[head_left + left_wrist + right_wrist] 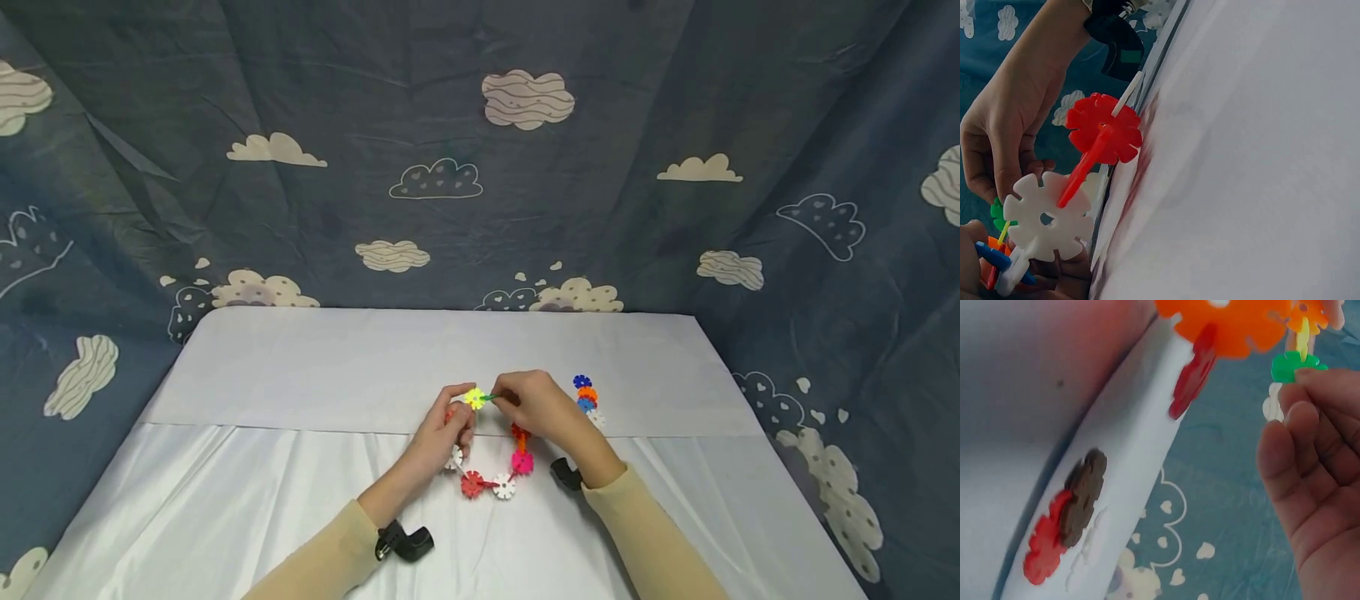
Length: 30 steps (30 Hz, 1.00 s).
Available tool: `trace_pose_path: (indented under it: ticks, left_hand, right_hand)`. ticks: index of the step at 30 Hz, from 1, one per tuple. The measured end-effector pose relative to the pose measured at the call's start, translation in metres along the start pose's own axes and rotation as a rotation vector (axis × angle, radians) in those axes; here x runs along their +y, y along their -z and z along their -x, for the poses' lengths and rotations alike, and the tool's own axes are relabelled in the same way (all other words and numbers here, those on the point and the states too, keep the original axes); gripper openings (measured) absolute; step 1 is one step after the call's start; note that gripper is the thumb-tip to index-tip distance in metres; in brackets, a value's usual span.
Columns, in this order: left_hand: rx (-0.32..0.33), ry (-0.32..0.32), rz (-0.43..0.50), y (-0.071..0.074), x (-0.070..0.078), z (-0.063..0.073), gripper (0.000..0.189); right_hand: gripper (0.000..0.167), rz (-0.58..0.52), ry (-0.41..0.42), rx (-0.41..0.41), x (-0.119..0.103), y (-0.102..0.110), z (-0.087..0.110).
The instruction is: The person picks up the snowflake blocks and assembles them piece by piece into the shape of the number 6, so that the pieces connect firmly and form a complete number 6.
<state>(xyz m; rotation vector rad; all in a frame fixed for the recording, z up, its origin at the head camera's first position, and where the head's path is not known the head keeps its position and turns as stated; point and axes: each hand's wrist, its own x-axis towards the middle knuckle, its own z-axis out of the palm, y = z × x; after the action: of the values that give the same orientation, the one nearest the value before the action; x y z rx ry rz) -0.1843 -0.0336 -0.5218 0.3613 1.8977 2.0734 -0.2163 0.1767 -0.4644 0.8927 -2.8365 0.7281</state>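
Note:
A chain of notched plastic flower discs curves between my hands, with a pink disc (522, 462), a white disc (504, 487) and a red disc (472, 484) along its lower part. My left hand (438, 437) grips the chain's left side near a yellow disc (475, 398). From the right, my right hand (536, 404) pinches a green disc (1297, 367), which meets the yellow one edge-on. Close by the left fingers in the left wrist view are a blue disc (994, 255) and a large white disc (1047, 215). Fingers partly hide the chain's left side.
Right of the right hand, several loose discs lie in a short row on the white-covered table (300, 375), among them a dark blue disc (582, 381) and an orange disc (588, 394). A dark cloud-printed curtain (435, 225) surrounds the table's back and sides.

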Motion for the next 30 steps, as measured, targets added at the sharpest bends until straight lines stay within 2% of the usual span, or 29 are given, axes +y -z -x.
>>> trace_pose_path:
  ticks: [4, 10, 15, 20, 27, 30]
  left_hand:
    - [-0.022, -0.027, -0.006, 0.001, -0.001, 0.0, 0.044]
    - [-0.025, -0.016, 0.013, 0.001, -0.001, -0.001, 0.043]
    - [-0.011, 0.017, 0.009, 0.004, 0.002, -0.003, 0.044]
    - [0.01, 0.053, 0.008, 0.007, 0.009, -0.006, 0.045]
    - [0.071, 0.104, 0.077, 0.008, 0.015, -0.006, 0.05]
    - [0.08, 0.133, 0.047, 0.007, 0.013, -0.007, 0.051]
  right_hand:
    - [0.004, 0.036, 0.059, 0.03, -0.003, -0.003, 0.001]
    - [0.006, 0.07, 0.071, 0.057, -0.004, -0.005, 0.001]
    - [0.009, 0.101, 0.045, 0.071, -0.006, -0.003, 0.0]
    - [0.008, 0.12, 0.079, 0.054, -0.005, -0.003, 0.0]
    - [0.011, 0.103, 0.095, 0.072, -0.005, -0.009, 0.0]
    - [0.01, 0.102, 0.116, 0.088, -0.007, -0.012, -0.001]
